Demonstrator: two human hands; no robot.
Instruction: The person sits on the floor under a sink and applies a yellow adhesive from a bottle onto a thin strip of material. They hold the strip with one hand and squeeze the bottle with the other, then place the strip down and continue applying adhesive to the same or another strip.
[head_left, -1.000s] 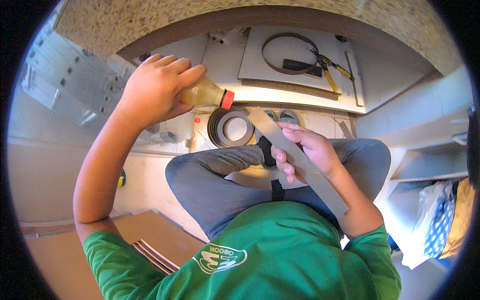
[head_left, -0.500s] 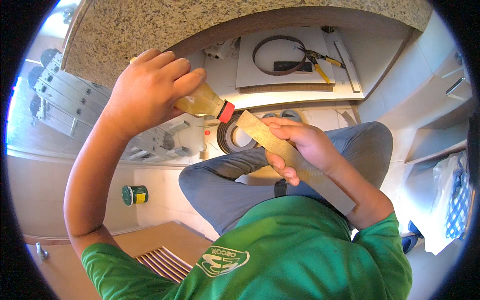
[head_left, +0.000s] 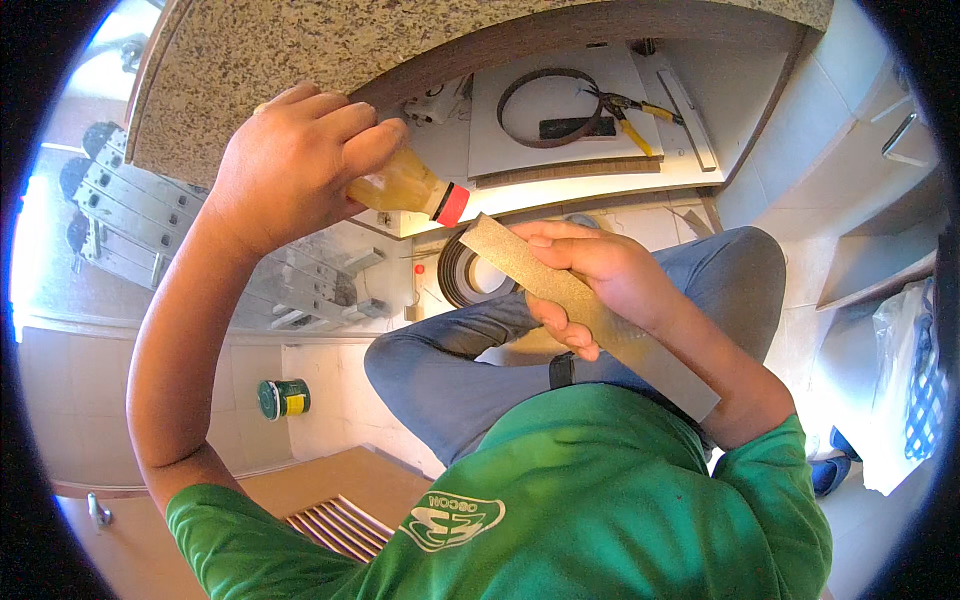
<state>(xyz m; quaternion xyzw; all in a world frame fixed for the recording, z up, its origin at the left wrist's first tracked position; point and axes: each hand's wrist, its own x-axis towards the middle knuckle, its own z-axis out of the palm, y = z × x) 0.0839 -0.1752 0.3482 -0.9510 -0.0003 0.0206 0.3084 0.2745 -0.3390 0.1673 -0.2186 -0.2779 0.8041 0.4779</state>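
Observation:
My left hand (head_left: 300, 165) is wrapped round a clear plastic bottle (head_left: 398, 188) of cloudy yellow liquid. The bottle is tilted, its red-and-black cap end (head_left: 451, 204) pointing down to the right. Just below that end, with a small gap between, is the upper end of a flat narrow strip (head_left: 535, 275). My right hand (head_left: 600, 270) grips this strip, thumb on one edge and fingers curled round the other. The strip's upper part looks grainy and yellowish-brown; its lower part is smoother and grey, lying along my right forearm.
In the open cabinet ahead lie yellow-handled cutting pliers (head_left: 630, 112), a loop of dark banding (head_left: 507, 105) and a black block (head_left: 578, 128). A coil of banding (head_left: 462, 275) is on the floor beyond my knees. A folded ladder (head_left: 150, 215) and a green tin (head_left: 283, 398) are at left.
The view has turned slightly. The bottle and the strip's upper end sit a little higher in the picture; both hands keep their hold.

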